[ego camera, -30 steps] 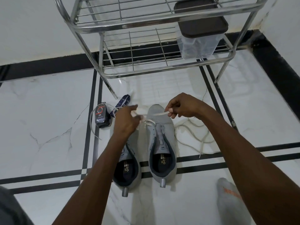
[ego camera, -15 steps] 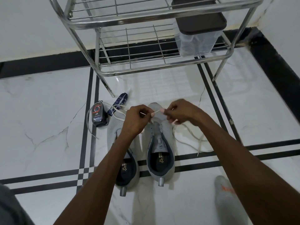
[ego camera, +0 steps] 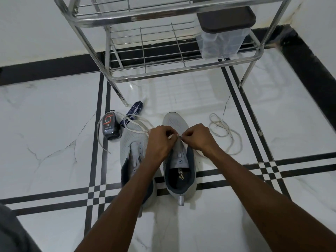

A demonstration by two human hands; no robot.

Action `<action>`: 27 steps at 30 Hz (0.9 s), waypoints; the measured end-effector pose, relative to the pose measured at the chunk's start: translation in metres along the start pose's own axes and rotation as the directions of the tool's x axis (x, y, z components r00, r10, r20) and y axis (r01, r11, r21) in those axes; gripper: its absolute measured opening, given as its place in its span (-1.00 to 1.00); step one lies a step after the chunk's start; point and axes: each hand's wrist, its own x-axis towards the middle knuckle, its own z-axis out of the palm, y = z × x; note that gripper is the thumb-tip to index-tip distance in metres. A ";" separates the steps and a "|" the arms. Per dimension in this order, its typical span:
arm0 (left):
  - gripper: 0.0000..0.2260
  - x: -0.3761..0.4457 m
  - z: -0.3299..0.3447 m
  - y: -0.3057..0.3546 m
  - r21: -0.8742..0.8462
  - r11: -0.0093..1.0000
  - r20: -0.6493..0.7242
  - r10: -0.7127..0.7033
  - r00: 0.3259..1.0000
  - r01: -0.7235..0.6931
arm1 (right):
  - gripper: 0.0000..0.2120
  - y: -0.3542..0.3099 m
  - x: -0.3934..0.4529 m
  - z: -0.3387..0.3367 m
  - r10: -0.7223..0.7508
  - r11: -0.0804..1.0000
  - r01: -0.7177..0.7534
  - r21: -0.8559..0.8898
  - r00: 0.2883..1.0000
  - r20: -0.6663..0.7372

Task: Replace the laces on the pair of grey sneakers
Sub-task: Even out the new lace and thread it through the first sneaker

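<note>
Two grey sneakers stand side by side on the white marble floor, toes pointing away from me. My left hand [ego camera: 160, 140] and my right hand [ego camera: 197, 137] meet over the front of the right sneaker [ego camera: 179, 171], each pinching an end of a white lace [ego camera: 171, 136]. The lace tips nearly touch between my fingertips. The left sneaker [ego camera: 133, 142] lies partly under my left forearm, with a loose white lace [ego camera: 101, 140] trailing off its toe to the left. Another white lace [ego camera: 225, 132] lies coiled on the floor right of the shoes.
A steel wire rack [ego camera: 163, 57] stands just beyond the shoes, holding a clear plastic box with a dark lid [ego camera: 223, 33]. A dark shoe-polish bottle [ego camera: 110, 127] and a blue tube [ego camera: 134, 110] lie left of the shoes. A dark skirting runs along the wall.
My hands have come together from apart and dropped lower onto the right sneaker's front. The view has shifted closer, and the lace to the right now shows fully.
</note>
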 end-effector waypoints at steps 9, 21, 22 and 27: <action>-0.91 -0.003 0.014 -0.005 0.063 0.998 -0.051 0.006 0.999 -0.003 | -0.90 0.009 0.000 -0.009 0.192 0.886 -0.232 0.402 0.972 0.138; -0.95 -0.007 0.027 -0.008 0.060 0.996 -0.098 -0.065 0.993 0.071 | -0.88 0.009 -0.001 -0.011 0.212 0.867 -0.264 0.422 0.963 0.167; -0.96 -0.006 0.028 -0.010 0.052 0.996 -0.101 -0.071 0.992 0.076 | -0.88 0.008 -0.001 -0.011 0.213 0.860 -0.271 0.433 0.960 0.179; -0.94 -0.009 0.030 -0.014 0.010 0.996 -0.132 -0.086 0.987 0.088 | -0.86 0.005 0.002 -0.007 0.204 0.877 -0.248 0.412 0.968 0.147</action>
